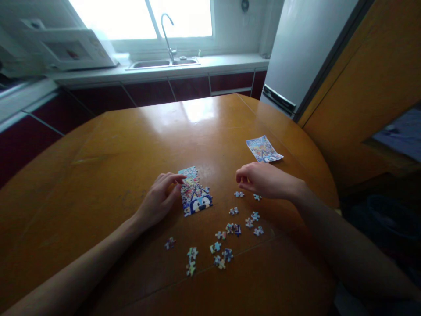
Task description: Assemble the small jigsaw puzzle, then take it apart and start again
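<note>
My left hand (pixel 163 192) rests by the left edge of a partly assembled jigsaw puzzle (pixel 194 193), its fingers stretched out and the tips touching the upper left part. A blue cartoon face fills the puzzle's lower end, and its right side is ragged with tabs. To the right of the puzzle, my right hand (pixel 258 179) hovers low over the table with curled fingers; whatever they may hold is hidden. Just below it lie a loose puzzle piece (pixel 239 194) and another piece (pixel 257 197), partly covered by the hand.
Several loose pieces (pixel 233 228) are scattered nearer me on the wooden table (pixel 131 145); a lone piece (pixel 170 243) lies to the left. A printed picture sheet (pixel 264 149) is beyond my right hand. Behind stand a sink (pixel 149 64), a microwave (pixel 69 49) and a fridge (pixel 302 48).
</note>
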Available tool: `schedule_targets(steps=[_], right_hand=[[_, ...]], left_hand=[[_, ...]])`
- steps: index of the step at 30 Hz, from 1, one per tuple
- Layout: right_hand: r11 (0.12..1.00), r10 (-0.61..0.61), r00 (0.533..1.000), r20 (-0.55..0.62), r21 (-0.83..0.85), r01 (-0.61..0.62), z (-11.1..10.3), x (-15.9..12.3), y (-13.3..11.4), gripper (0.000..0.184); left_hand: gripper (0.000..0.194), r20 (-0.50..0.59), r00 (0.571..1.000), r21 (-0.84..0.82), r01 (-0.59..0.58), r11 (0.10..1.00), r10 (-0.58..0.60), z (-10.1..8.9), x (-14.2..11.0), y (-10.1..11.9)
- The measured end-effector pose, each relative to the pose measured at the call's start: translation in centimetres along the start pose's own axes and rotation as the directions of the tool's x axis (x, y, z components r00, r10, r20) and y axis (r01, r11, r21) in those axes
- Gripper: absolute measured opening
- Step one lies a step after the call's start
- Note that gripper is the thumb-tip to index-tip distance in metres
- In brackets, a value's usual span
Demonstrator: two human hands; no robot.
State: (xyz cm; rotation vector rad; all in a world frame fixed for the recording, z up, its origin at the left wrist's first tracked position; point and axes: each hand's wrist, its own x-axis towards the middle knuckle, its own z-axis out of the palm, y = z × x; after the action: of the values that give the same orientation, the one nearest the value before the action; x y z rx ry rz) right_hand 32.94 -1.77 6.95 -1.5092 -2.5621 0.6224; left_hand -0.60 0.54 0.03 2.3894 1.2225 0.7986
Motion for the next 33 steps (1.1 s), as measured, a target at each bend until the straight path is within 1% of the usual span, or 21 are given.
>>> schedule_targets(steps=[5,8,10,11,12,15,17,19,21,24,29,31,33], right_hand=[[0.999,-0.040,0.999,0.037,-0.030,0.041,-0.4,-0.8,-1.2,0.013],[0.994,-0.085,0.993,0.082,-0.064,0.090,-0.2,-2.4,-2.5,0.008],[0.989,-0.114,0.986,0.119,-0.077,0.123,0.5,-3.8,-3.2,0.010],[0.989,-0.117,0.986,0.119,-0.074,0.127,1.0,-4.6,-3.4,0.011],[0.992,-0.095,0.990,0.104,-0.070,0.102,1.6,-5.3,-3.6,0.012],[0.998,0.041,0.999,0.021,-0.056,-0.040,3.7,-7.3,-3.9,0.013],[0.993,0.109,0.993,-0.048,-0.030,-0.111,5.1,-8.2,-4.1,0.013],[0.989,0.144,0.984,-0.107,-0.012,-0.146,6.1,-8.6,-4.2,0.013],[0.988,0.153,0.978,-0.144,-0.011,-0.156,6.7,-8.7,-4.3,0.012],[0.990,0.143,0.978,-0.153,0.002,-0.144,7.0,-8.5,-4.3,0.012],[0.989,0.136,0.972,-0.191,0.080,-0.122,7.4,-8.4,-4.1,0.011],[0.984,0.144,0.974,-0.176,0.129,-0.122,7.3,-8.5,-4.0,0.011],[0.973,0.148,0.980,-0.130,0.196,-0.121,6.9,-8.4,-4.0,0.013]], left_hand=[[0.022,-0.007,1.000,-0.002,-0.008,1.000,0.008,0.0,0.1,0.0],[0.022,-0.003,1.000,-0.002,-0.021,1.000,0.021,0.0,0.0,-0.1],[0.022,0.001,1.000,-0.004,-0.030,1.000,0.030,0.0,0.0,-0.2],[0.022,0.001,0.999,-0.004,-0.033,0.999,0.033,0.1,0.0,-0.2],[0.022,0.001,0.999,-0.003,-0.033,0.999,0.033,0.1,-0.1,-0.2],[0.021,-0.004,1.000,0.001,-0.031,1.000,0.031,0.2,-0.1,-0.1],[0.021,-0.004,1.000,0.003,-0.029,1.000,0.029,0.2,-0.1,0.0],[0.021,-0.007,1.000,0.003,-0.030,1.000,0.030,0.1,-0.1,0.2],[0.021,-0.009,1.000,0.004,-0.027,1.000,0.027,0.1,-0.1,0.3],[0.021,-0.010,1.000,0.008,-0.023,1.000,0.023,0.0,-0.1,0.5],[0.022,-0.006,1.000,0.012,-0.015,1.000,0.015,0.1,-0.1,0.3],[0.023,-0.013,1.000,0.007,-0.018,1.000,0.018,0.1,-0.1,0.4],[0.024,-0.018,0.999,0.009,-0.027,1.000,0.027,0.0,-0.2,0.6]])
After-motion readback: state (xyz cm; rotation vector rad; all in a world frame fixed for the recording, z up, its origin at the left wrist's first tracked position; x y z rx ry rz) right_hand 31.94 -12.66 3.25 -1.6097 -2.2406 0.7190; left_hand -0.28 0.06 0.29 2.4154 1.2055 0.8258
